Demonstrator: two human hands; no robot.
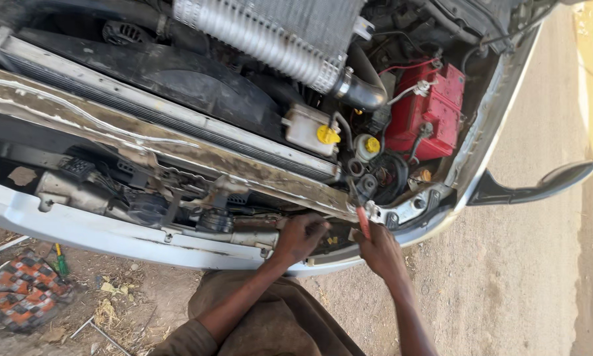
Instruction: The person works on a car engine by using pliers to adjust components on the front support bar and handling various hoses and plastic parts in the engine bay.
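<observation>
I look down into a car's open engine bay over a rusty front crossbar point(177, 148). My left hand point(301, 238) is curled around a dark part under the crossbar, just above the white bumper point(98, 231). My right hand point(377, 249) grips a tool with a red handle point(363, 221) whose tip points up at the bracket on the crossbar's right end. What the tool tip touches is too small to tell.
A red battery point(425, 112), a coolant tank with a yellow cap point(327, 135), a black fan shroud point(191, 82) and a ribbed silver cooler point(270, 33) fill the bay. A checked cloth point(23, 290) and a green-handled screwdriver point(60, 261) lie on the dirt at left. A side mirror point(540, 184) sticks out at right.
</observation>
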